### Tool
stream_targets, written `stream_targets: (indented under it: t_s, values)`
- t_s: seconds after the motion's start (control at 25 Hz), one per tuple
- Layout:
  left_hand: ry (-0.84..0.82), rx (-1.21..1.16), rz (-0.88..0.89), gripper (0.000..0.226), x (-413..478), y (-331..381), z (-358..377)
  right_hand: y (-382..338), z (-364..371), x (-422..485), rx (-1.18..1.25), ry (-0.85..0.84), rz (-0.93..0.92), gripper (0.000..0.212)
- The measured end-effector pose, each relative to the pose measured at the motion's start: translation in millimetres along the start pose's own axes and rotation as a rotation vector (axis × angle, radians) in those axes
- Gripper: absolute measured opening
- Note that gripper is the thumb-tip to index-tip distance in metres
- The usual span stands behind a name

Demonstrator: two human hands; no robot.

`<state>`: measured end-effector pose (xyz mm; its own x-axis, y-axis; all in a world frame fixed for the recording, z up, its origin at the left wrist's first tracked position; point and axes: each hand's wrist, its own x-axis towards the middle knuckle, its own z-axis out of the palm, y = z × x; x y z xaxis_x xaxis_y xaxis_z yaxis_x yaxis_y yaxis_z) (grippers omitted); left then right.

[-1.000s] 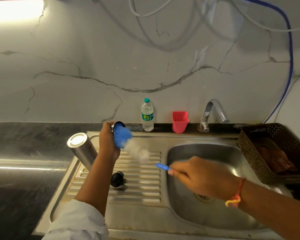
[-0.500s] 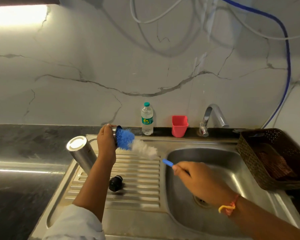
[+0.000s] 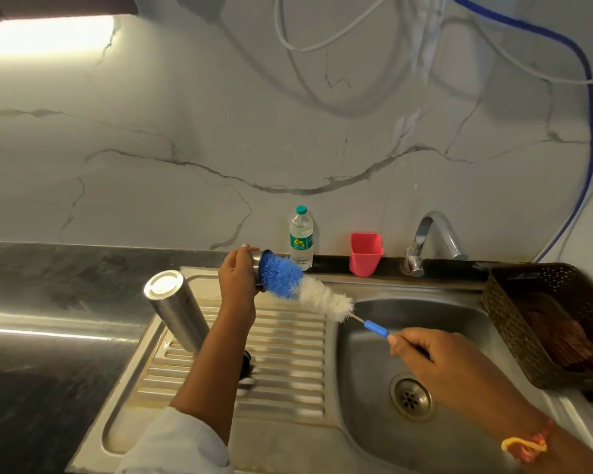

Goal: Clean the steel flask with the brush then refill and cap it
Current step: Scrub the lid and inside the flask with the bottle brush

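Note:
A steel flask (image 3: pixel 177 311) stands bottom-up and tilted on the sink's drainboard (image 3: pixel 288 354). My left hand (image 3: pixel 237 278) grips a short steel cup-like piece (image 3: pixel 256 265) above the drainboard, its mouth facing right. A bottle brush has blue bristles (image 3: pixel 281 277) at that mouth and white bristles (image 3: pixel 326 297) outside it. My right hand (image 3: pixel 435 364) holds the brush's blue handle (image 3: pixel 376 328) over the basin. A black cap (image 3: pixel 247 362) lies on the drainboard, mostly hidden behind my left forearm.
A small water bottle (image 3: pixel 301 237) and a red cup (image 3: pixel 366 253) stand at the back ledge. The tap (image 3: pixel 432 234) is above the steel basin (image 3: pixel 459 319) with its drain (image 3: pixel 410 398). A brown basket (image 3: pixel 500 302) sits at right. Dark counter (image 3: pixel 48 285) lies left.
My right hand has drawn the brush to the right, so more white bristles show outside the steel piece. My left hand stays in place.

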<state>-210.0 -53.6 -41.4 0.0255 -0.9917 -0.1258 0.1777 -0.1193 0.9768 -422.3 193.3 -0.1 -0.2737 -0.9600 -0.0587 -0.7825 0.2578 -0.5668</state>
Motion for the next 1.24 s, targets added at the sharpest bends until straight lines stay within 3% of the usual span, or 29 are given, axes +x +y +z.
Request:
stream_targets:
  t_s: [0.36,0.6,1.08,1.24]
  values:
    - [0.173,-0.123,-0.194,0.024,14.3,-5.0,-16.0,18.4,-9.9,-11.6,0.043,-0.008,0.066,0.027]
    - [-0.031,-0.404,-0.285,0.012,-5.1,-5.8,-4.1,10.3,18.4,-18.9,0.140,0.073,0.022,0.020]
    - [-0.414,-0.211,-0.157,0.055,-41.9,-21.7,21.2,-2.0,38.6,-8.5,0.131,0.167,-0.067,0.036]
    - [-0.325,-0.283,-0.114,0.056,-40.0,-18.6,25.9,-2.4,44.3,-10.4,0.105,0.210,-0.072,0.030]
